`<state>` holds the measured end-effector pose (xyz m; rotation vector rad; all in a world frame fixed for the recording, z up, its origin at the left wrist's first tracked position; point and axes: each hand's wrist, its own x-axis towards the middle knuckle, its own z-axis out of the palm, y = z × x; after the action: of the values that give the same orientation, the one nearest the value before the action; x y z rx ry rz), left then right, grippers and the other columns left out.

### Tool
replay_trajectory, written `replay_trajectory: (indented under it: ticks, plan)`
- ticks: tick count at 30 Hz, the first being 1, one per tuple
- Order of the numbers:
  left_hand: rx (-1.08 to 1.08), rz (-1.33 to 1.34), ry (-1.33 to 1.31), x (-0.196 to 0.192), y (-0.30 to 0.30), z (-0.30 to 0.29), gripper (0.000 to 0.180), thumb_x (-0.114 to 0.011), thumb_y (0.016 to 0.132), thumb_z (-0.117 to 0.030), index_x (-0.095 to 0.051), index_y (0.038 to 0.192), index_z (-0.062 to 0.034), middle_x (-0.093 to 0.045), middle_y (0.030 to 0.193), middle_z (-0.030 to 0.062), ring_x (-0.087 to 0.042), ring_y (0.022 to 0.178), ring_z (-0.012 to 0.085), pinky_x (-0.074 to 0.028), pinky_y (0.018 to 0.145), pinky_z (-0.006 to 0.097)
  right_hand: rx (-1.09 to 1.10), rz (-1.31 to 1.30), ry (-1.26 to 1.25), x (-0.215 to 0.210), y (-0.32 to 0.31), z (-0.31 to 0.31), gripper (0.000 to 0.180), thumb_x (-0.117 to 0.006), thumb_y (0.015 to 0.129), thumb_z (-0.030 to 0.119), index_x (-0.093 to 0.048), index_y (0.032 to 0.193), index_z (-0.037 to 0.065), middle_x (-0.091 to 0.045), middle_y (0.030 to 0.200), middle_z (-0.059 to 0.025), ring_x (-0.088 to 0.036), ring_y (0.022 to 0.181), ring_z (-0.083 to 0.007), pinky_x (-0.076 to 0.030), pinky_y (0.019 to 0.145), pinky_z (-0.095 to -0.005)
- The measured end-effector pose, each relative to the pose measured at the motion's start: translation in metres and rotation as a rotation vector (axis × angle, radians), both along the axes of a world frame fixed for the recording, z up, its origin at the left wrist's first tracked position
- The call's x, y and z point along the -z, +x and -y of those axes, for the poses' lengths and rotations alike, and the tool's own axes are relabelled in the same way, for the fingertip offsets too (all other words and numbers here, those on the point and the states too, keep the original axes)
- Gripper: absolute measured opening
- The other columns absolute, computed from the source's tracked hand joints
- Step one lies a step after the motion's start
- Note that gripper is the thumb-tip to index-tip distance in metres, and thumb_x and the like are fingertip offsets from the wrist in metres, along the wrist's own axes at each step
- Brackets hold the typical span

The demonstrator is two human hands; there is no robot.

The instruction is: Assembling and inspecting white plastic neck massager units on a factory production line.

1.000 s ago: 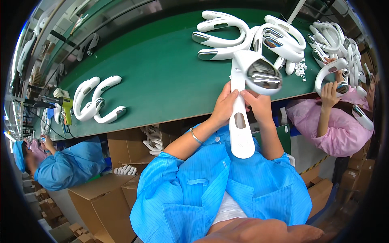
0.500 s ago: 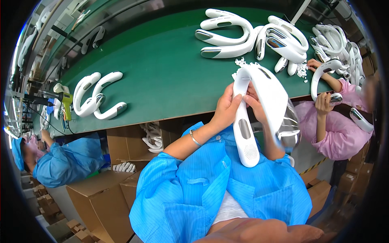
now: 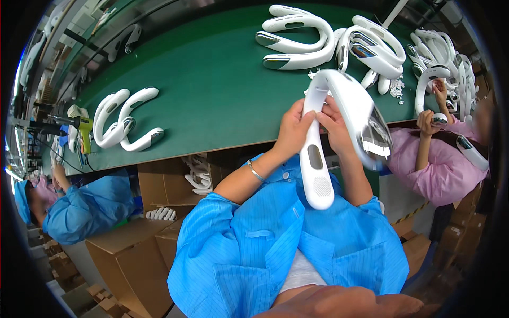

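Observation:
A white U-shaped neck fan (image 3: 318, 183) hangs over the table's near edge, its curved middle up and both ends pointing toward me. One arm of it shows a grey oval panel and a patch of small holes; the other ends in a shiny silvery cap. My left hand (image 3: 295, 126) is closed on the nearer arm, thumb pressed against its inner side. Between the two arms my right hand (image 3: 337, 128) grips the same part, its thumb meeting the left thumb; the fan partly hides its fingers. Small white plastic pieces (image 3: 314, 74) lie behind the fan's curve.
On the green tabletop (image 3: 207, 100), two neck fans (image 3: 110, 119) lie at left, near a yellow-green tool (image 3: 85, 132). More neck fans (image 3: 302, 45) are grouped behind and piled right. A co-worker in pink (image 3: 435, 164) handles one. Cardboard boxes (image 3: 124, 259) stand below at left.
Both my hands keep their hold while the neck fan tilts slightly, its lower ends rising. At right, the co-worker's far hand has moved from the white pieces up to the fan held there.

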<state>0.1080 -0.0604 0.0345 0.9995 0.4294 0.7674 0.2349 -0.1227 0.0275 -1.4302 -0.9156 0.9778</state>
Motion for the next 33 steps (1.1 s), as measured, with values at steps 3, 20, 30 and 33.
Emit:
replay_trajectory:
  ticks: [3, 20, 30, 33]
  plan:
    - [0.069, -0.016, -0.247, 0.000, 0.003, -0.008, 0.027, -0.043, 0.097, -0.013, -0.045, 0.120, 0.0001, -0.062, 0.091, 0.0105, -0.063, 0.074, 0.0159, -0.056, 0.064, 0.029, -0.105, -0.240, 0.008, -0.016, 0.005, -0.005, 0.045, -0.052, 0.090, 0.008, -0.043, 0.133, 0.000, -0.063, 0.105, -0.0074, -0.057, 0.086, -0.0081, -0.047, 0.066, -0.0203]
    - [0.290, -0.157, 0.086, -0.074, 0.063, -0.100, 0.032, -0.048, 0.095, -0.027, -0.055, 0.103, 0.0031, -0.063, 0.094, 0.0119, -0.063, 0.083, 0.0187, -0.051, 0.072, 0.028, 0.128, 1.285, 0.895, -0.080, 0.016, -0.034, 0.045, -0.066, 0.065, 0.002, -0.061, 0.110, 0.004, -0.059, 0.104, -0.0123, -0.057, 0.098, -0.0314, -0.048, 0.085, -0.0429]
    - [-0.167, -0.401, 0.334, -0.064, -0.004, -0.185, 0.037, -0.054, 0.092, -0.026, -0.054, 0.117, 0.0011, -0.064, 0.096, 0.0108, -0.063, 0.078, 0.0155, -0.051, 0.063, 0.025, 0.142, 1.577, 0.581, -0.115, 0.108, -0.055, 0.043, -0.058, 0.070, -0.001, -0.064, 0.111, 0.010, -0.058, 0.097, -0.0116, -0.053, 0.098, -0.0290, -0.044, 0.088, -0.0397]
    - [-0.253, -0.464, 0.294, -0.051, -0.039, -0.195, 0.037, -0.054, 0.092, -0.025, -0.054, 0.117, 0.0014, -0.064, 0.096, 0.0113, -0.063, 0.078, 0.0162, -0.051, 0.063, 0.025, 0.126, 1.594, 0.489, -0.111, 0.132, -0.055, 0.042, -0.057, 0.070, -0.003, -0.064, 0.110, 0.009, -0.060, 0.096, -0.0106, -0.053, 0.098, -0.0284, -0.045, 0.088, -0.0384]
